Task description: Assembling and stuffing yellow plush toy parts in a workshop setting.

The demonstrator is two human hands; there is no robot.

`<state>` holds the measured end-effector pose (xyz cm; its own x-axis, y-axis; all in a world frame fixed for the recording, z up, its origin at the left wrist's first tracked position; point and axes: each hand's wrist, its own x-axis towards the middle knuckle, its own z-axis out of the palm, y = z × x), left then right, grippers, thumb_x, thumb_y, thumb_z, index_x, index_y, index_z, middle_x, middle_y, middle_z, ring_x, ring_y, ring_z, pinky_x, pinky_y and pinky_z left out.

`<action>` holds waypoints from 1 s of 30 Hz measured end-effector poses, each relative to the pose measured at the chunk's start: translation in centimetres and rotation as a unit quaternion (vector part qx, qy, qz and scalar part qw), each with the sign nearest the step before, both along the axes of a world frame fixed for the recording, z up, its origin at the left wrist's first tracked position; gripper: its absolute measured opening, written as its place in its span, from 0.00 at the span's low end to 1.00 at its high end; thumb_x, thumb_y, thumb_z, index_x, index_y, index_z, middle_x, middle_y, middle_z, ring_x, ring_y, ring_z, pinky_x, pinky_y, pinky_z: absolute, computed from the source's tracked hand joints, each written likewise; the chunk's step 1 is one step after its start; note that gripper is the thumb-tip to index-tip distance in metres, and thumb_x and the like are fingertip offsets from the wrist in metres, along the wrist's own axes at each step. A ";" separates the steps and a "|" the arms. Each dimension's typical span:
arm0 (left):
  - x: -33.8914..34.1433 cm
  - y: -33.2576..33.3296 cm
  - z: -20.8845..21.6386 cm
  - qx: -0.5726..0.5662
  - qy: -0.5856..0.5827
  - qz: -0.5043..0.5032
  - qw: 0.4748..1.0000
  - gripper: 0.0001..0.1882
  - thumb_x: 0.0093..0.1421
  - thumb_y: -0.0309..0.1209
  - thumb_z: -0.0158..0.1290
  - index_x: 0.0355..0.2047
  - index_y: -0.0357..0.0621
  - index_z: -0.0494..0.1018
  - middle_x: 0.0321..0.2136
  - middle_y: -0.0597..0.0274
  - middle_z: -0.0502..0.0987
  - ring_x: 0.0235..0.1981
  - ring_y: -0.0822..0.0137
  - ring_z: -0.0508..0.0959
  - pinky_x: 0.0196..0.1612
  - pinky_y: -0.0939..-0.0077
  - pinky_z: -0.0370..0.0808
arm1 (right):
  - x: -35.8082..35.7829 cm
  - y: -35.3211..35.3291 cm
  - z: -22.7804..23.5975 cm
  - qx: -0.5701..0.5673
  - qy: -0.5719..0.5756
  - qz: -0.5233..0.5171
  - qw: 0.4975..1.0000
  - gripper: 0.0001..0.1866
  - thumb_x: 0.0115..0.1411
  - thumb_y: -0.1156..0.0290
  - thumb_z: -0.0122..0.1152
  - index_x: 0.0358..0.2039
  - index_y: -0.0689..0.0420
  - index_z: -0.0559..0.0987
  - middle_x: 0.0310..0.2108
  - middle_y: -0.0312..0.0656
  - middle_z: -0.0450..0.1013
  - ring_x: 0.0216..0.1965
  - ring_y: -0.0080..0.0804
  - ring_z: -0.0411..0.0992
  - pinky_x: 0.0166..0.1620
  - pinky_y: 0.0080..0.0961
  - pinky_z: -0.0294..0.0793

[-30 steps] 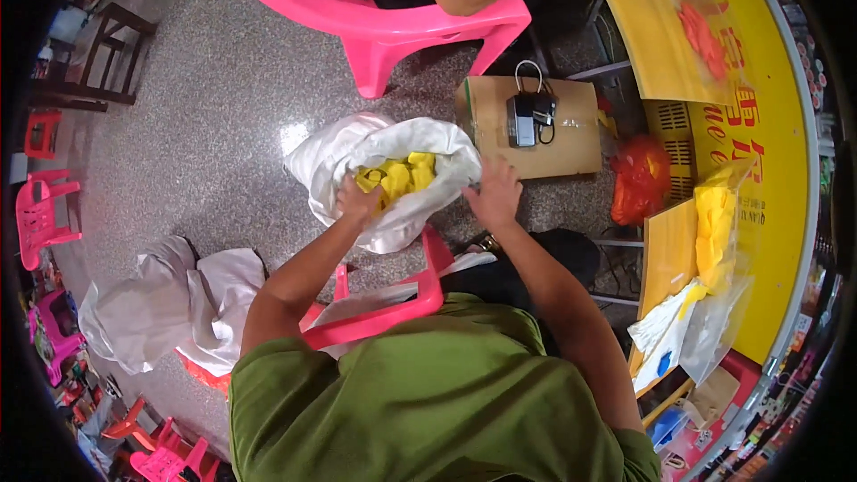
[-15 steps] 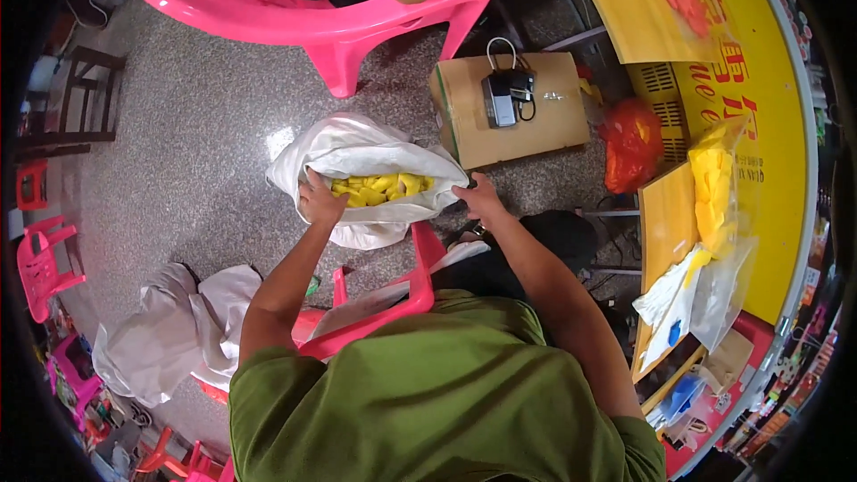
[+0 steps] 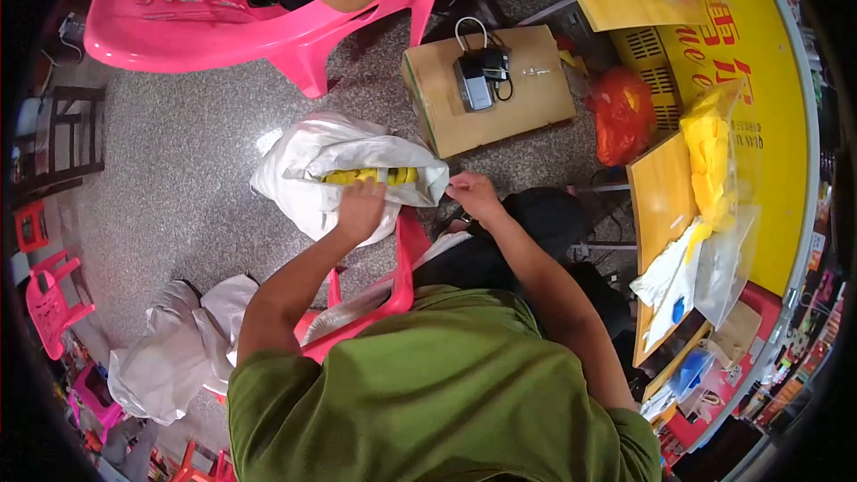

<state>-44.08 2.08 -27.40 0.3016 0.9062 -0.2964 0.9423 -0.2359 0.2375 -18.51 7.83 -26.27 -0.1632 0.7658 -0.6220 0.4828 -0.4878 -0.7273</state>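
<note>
A white woven sack [image 3: 299, 165] stands on the floor in front of me, its mouth narrowed to a slot. Inside show several small yellow pieces [image 3: 403, 176], too small to name. My left hand [image 3: 361, 212] is at the near rim of the mouth, fingers curled over the edge beside the yellow pieces; their tips are partly hidden. At the right end of the mouth, my right hand [image 3: 477, 197] pinches the sack's edge between thumb and fingers.
Beyond the sack are a cardboard box [image 3: 495, 129] with a charger and cables on it, and a pink chair [image 3: 178, 45] with a person seated. A red bag [image 3: 622, 116] lies right, near a yellow table [image 3: 768, 214]. Another white sack [image 3: 165, 357] lies left; a pink stool [image 3: 403, 277] is close to me.
My left hand has moved from the mouth's left side to its near rim. The mouth is narrower, with fewer yellow pieces showing. My right hand stays at the right edge. The view has shifted slightly.
</note>
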 end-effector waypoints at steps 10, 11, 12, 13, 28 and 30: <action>12.5 5.2 -10.6 -0.140 0.033 -0.109 0.984 0.50 0.48 0.46 0.60 0.65 0.66 0.40 0.47 0.50 0.70 0.49 0.52 0.70 0.48 0.47 0.64 | 4.4 -5.9 11.8 0.160 0.046 -0.077 0.983 0.10 0.55 0.73 0.60 0.39 0.61 0.75 0.31 0.39 0.73 0.32 0.23 0.70 0.33 0.19 0.69; 13.0 6.1 -11.3 -0.215 0.042 -0.078 0.973 0.52 0.47 0.46 0.61 0.65 0.66 0.39 0.48 0.50 0.70 0.50 0.51 0.70 0.48 0.46 0.64 | 4.8 -6.5 12.9 0.146 0.030 -0.089 0.985 0.09 0.56 0.74 0.59 0.38 0.62 0.75 0.32 0.39 0.74 0.33 0.22 0.71 0.36 0.19 0.70; 12.9 6.7 -11.7 -0.287 0.051 -0.043 0.956 0.53 0.46 0.47 0.61 0.65 0.66 0.38 0.48 0.51 0.70 0.51 0.51 0.70 0.48 0.46 0.64 | 5.0 -7.0 14.1 0.135 0.016 -0.097 0.986 0.08 0.57 0.75 0.57 0.38 0.62 0.76 0.33 0.38 0.74 0.35 0.22 0.72 0.39 0.19 0.71; 12.6 6.1 -14.6 -0.249 0.033 -0.029 0.967 0.49 0.45 0.48 0.62 0.64 0.62 0.48 0.49 0.53 0.70 0.51 0.50 0.70 0.48 0.41 0.63 | 5.3 -7.2 15.4 0.142 -0.016 -0.061 0.988 0.08 0.58 0.76 0.56 0.38 0.62 0.76 0.33 0.37 0.74 0.35 0.21 0.71 0.39 0.18 0.70; 8.0 3.0 -6.1 -0.045 -0.375 0.341 0.861 0.06 0.40 0.25 0.53 0.16 0.38 0.66 0.15 0.50 0.69 0.19 0.55 0.72 0.24 0.63 0.68 | 8.6 -10.0 15.7 0.077 0.035 -0.136 0.987 0.08 0.57 0.75 0.57 0.38 0.61 0.77 0.30 0.35 0.75 0.30 0.18 0.71 0.35 0.16 0.70; 5.3 2.7 0.4 -0.067 -0.448 0.265 0.851 0.08 0.39 0.23 0.52 0.15 0.41 0.61 0.13 0.63 0.62 0.17 0.68 0.65 0.21 0.72 0.62 | 9.1 -10.3 15.2 0.112 0.011 -0.102 0.988 0.09 0.56 0.74 0.58 0.38 0.60 0.77 0.29 0.35 0.75 0.29 0.18 0.71 0.30 0.15 0.71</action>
<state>-38.74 4.81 -26.98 0.0211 0.9616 -0.2737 0.3336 0.2513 0.9086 -9.44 -2.44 -11.10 -0.0038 0.9021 -0.4314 0.3739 -0.3988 -0.8373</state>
